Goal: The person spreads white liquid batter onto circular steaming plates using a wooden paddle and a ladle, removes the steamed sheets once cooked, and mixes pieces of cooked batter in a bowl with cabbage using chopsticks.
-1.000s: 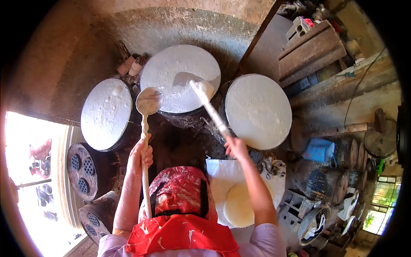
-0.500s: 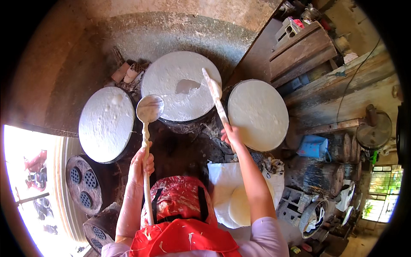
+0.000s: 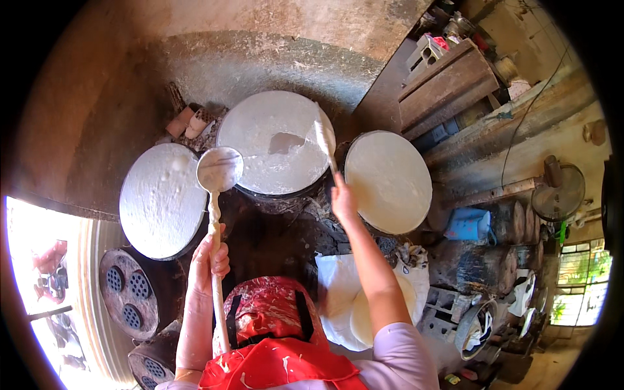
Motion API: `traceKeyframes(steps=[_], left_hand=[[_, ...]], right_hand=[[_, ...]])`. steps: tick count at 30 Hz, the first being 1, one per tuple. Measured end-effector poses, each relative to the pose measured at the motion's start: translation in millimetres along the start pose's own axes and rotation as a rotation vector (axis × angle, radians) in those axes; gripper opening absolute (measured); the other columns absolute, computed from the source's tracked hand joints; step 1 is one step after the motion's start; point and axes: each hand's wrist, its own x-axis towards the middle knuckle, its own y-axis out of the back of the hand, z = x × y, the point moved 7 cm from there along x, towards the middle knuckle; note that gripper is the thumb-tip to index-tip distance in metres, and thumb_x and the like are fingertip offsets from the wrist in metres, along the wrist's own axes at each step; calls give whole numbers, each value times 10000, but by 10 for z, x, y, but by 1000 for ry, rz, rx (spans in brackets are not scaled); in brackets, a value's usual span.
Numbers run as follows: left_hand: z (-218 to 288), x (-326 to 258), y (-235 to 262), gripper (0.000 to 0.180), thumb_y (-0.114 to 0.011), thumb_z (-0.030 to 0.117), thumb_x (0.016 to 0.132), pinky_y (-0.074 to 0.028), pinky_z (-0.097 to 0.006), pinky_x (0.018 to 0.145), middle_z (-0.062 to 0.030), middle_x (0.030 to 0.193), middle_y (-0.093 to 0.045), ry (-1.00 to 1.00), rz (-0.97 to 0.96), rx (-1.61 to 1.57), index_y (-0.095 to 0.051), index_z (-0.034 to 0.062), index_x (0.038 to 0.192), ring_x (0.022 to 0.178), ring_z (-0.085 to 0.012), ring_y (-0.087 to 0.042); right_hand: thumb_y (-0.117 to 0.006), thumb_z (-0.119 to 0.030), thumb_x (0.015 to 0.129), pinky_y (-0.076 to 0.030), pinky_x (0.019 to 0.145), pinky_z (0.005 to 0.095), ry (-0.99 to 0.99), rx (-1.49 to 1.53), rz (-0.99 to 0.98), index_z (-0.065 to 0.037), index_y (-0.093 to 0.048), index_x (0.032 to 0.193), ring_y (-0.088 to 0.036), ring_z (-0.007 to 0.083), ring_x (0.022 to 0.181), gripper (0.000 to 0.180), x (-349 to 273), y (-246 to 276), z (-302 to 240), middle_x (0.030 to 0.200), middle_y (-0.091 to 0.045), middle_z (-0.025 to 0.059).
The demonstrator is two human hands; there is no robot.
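Observation:
My left hand [image 3: 209,262] is wrapped round the long handle of a ladle [image 3: 220,170], whose batter-smeared bowl is up, between the left and middle round griddles. In my right hand [image 3: 343,201] is a flat spatula [image 3: 323,138], coated in white. Its blade lies over the right edge of the middle griddle [image 3: 260,117], which bears a thin white batter layer with a grey bare patch near the centre. White batter also covers the left griddle [image 3: 161,201]. The right griddle [image 3: 388,182] has a smooth pale layer, just right of my right hand.
Pale round sheets [image 3: 364,312] lie on a white cloth [image 3: 331,279] near my right elbow. A drum with a holed lid [image 3: 130,283] stands at the left. Blue pitcher [image 3: 467,224], grey blocks [image 3: 441,305] and a wooden bench [image 3: 448,88] are at the right. My red apron [image 3: 279,361] is splashed white.
My right hand and the spatula have shifted slightly left, and the blade now stands more upright along the middle griddle's right edge. The ladle stays held in my left hand.

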Motion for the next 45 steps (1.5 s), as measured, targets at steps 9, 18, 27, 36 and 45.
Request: traceKeyframes(steps=[9,18,27,36,45], left_hand=[[16,-14,-161,413,-376,306,953,-313,-178,375,-6,661,-405,28,-124,-253,-328,131,1324,403,-47,-325],[-167,2,-279,430,-408,314,943,-318,-174,379,10,651,-385,72,-142,-217,-329,129,1322,411,-41,-318],[-215,12,-131,402,-409,317,942,-305,-176,363,15,621,-382,35,-38,-124,-364,126,1294,403,-42,-322],[-215,152,-103,388,-433,314,933,-309,-167,382,26,616,-375,-25,18,5,-403,108,1261,421,-41,-336],[54,893,-128,351,-461,330,918,-312,-168,379,26,615,-417,-7,121,340,-464,108,1189,429,-35,-344]], right_hand=[[-494,-249,888,-459,816,376,122,289,99,-71,-514,1204,-570,331,983,363,-519,-184,175,1096,-585,172],[-505,-245,884,-460,830,354,224,443,200,-43,-554,1144,-576,306,1000,333,-184,-132,194,1077,-599,167],[-523,-233,871,-483,732,381,347,298,58,-91,-565,1129,-601,320,877,298,-575,-118,-338,987,-623,156],[-527,-237,871,-480,751,382,254,372,-15,-94,-558,1144,-591,326,917,310,-857,-321,-243,1023,-613,155],[-550,-233,860,-482,665,342,295,289,-153,-101,-593,1109,-626,269,756,285,182,5,-40,914,-651,130]])
